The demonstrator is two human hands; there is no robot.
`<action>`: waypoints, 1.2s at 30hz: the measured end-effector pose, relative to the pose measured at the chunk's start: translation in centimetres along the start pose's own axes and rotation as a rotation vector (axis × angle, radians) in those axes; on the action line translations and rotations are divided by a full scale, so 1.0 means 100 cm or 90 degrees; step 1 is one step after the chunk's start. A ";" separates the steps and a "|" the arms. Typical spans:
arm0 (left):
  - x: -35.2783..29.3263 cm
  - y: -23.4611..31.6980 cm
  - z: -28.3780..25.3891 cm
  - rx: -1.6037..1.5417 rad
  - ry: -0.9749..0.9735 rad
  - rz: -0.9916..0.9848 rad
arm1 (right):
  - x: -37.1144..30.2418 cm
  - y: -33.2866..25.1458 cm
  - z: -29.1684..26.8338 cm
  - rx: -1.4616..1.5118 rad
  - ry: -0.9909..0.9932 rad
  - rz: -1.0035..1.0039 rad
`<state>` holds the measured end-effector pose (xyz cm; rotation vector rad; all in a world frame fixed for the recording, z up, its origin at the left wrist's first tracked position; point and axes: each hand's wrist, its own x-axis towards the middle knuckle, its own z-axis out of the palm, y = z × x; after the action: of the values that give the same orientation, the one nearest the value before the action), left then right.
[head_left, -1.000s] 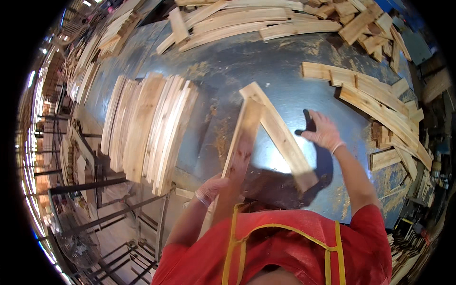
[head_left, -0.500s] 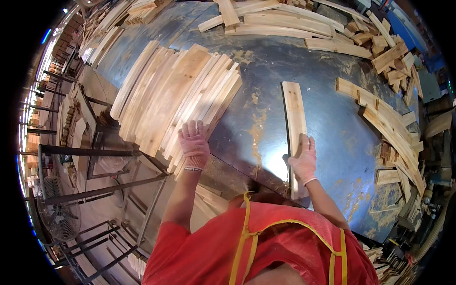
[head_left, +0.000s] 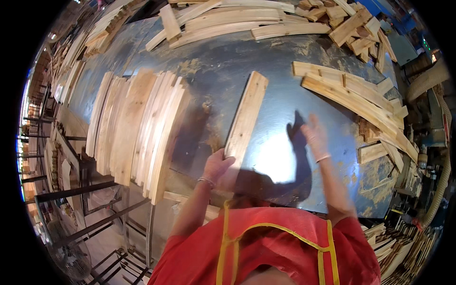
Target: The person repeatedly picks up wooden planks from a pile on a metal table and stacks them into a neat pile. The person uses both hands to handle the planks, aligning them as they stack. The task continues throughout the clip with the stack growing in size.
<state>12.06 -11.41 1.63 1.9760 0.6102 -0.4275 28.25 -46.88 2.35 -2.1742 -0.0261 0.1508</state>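
A single light wooden board (head_left: 248, 111) stands out at the middle of the dark metal table, slanting up and to the right. My gloved left hand (head_left: 219, 167) grips its near end by the left edge, thumb over the top face. Apart from the board, my gloved right hand (head_left: 315, 137) hovers over the table to its right. Its fingers are stretched out, somewhat smeared by motion, and nothing is in them. To the left of my left hand lies a row of similar boards (head_left: 134, 121), packed side by side.
Curved wooden pieces (head_left: 356, 102) lie stacked at the right. More long boards (head_left: 228, 19) and a heap of short offcuts (head_left: 356, 26) fill the far side. A dark metal frame (head_left: 76, 191) and a fan (head_left: 71, 251) stand at lower left. Sawdust patches mark the tabletop.
My left hand has left the row of boards and taken hold of the single board, which now tilts to the right. My right hand has let go of it and moved away upward.
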 end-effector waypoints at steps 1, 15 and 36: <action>0.004 -0.004 0.004 -0.044 -0.015 0.001 | 0.039 0.040 -0.038 -0.169 0.085 -0.183; 0.021 -0.030 -0.011 -0.407 -0.125 -0.049 | 0.108 -0.041 -0.053 0.183 -0.552 0.364; -0.121 -0.066 -0.172 -0.447 0.062 0.049 | -0.075 -0.151 0.322 0.167 -0.471 0.264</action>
<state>-0.95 3.61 11.19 1.3438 0.6348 -0.0468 17.59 -12.48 -2.69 -1.7310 0.0239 1.1196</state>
